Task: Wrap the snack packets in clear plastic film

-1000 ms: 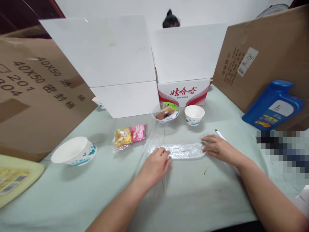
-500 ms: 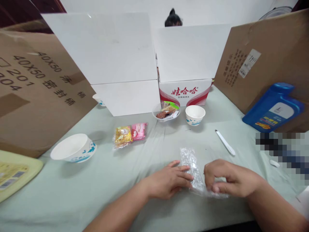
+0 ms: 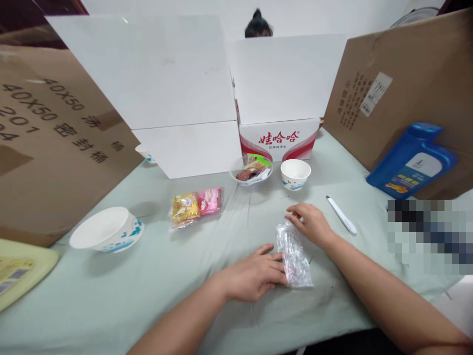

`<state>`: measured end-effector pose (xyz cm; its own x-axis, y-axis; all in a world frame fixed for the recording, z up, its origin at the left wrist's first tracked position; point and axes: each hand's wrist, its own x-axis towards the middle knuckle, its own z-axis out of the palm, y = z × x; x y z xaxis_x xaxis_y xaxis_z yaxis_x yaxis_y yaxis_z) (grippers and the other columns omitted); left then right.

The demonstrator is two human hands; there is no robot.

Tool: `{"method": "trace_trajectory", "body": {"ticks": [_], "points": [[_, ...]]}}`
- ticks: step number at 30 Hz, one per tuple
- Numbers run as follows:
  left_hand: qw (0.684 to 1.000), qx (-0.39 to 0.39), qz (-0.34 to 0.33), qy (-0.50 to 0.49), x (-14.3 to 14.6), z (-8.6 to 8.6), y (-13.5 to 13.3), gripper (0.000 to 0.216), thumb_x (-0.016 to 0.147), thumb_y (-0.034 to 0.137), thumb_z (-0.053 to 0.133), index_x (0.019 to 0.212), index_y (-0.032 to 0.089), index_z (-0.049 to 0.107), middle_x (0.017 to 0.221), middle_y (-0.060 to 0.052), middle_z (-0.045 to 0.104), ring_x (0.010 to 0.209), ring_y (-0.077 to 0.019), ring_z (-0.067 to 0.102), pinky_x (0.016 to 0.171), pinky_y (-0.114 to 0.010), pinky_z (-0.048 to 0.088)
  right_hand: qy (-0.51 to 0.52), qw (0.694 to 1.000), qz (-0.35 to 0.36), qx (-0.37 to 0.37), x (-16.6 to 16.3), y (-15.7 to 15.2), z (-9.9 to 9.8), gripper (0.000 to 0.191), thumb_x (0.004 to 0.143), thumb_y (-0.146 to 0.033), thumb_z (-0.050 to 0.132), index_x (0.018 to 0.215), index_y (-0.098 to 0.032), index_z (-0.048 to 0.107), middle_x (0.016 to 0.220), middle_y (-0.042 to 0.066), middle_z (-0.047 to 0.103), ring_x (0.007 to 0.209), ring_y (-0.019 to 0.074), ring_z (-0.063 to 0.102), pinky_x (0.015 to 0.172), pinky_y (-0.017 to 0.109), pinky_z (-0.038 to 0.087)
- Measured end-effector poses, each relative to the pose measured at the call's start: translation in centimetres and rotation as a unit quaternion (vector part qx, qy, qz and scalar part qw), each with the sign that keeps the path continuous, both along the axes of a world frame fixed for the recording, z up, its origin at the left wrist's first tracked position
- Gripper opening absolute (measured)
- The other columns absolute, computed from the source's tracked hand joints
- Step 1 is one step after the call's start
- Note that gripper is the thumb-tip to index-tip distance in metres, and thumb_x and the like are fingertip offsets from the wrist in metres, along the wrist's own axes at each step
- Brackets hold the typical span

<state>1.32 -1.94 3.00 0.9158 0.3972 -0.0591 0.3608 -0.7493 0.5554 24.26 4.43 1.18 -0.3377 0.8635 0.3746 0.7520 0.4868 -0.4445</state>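
Your right hand (image 3: 307,223) moved to the far end of the plastic film (image 3: 295,259), grip unclear; your left hand (image 3: 254,277), fingers spread, touches its left edge. Brown carton (image 3: 70,187) reads "40X50"; white carton (image 3: 280,140), "娃哈哈".

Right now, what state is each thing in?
Clear plastic film: crinkled, lying flat.
Left hand: spread, touching the film.
Right hand: partly curled, at the film's far end.
Clear bowl: upright, partly filled.
Left paper bowl: upright, looks empty.
Right paper bowl: upright.
White tool: lying flat.
Wrapped packets: lying flat.
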Motion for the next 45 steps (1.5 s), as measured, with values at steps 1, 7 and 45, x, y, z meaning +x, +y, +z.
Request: {"method": "trace_trajectory", "body": {"ticks": [1, 7, 45], "points": [[1.000, -0.006, 0.000, -0.002, 0.0, 0.0, 0.0, 0.040, 0.085, 0.010, 0.052, 0.115, 0.035, 0.063, 0.116, 0.003, 0.068, 0.135, -0.0178, 0.041, 0.119, -0.044, 0.012, 0.030, 0.999, 0.003, 0.021, 0.3, -0.5, 0.4, 0.026, 0.094, -0.037, 0.049, 0.094, -0.019, 0.066, 0.082, 0.007, 0.066, 0.074, 0.0185, 0.061, 0.077, 0.034, 0.047], [1.000, -0.013, 0.002, -0.003, 0.1, -0.2, 0.0, 0.041, 0.084, 0.009, 0.053, 0.115, 0.035, 0.062, 0.116, 0.003, 0.068, 0.125, -0.0186, 0.050, 0.118, -0.045, 0.013, -0.060, 0.984, 0.165, -0.013, 0.0, -2.9, -0.3, 0.019, 0.091, -0.025, 0.054, 0.106, -0.020, 0.064, 0.097, 0.009, 0.063, 0.092, 0.0214, 0.057, 0.082, 0.034, 0.049], [0.936, -0.153, 0.264, -0.177, 0.0, -1.8, 0.7, 0.034, 0.088, 0.016, 0.050, 0.122, 0.021, 0.044, 0.119, -0.009, 0.060, 0.089, -0.0157, 0.066, 0.080, -0.031, 0.052, -0.123, 0.985, -0.027, -0.121, -0.9, -3.6, -1.0, 0.028, 0.090, -0.027, 0.053, 0.116, -0.018, 0.057, 0.088, 0.005, 0.071, 0.074, 0.0203, 0.066, 0.064, 0.029, 0.044]]}}
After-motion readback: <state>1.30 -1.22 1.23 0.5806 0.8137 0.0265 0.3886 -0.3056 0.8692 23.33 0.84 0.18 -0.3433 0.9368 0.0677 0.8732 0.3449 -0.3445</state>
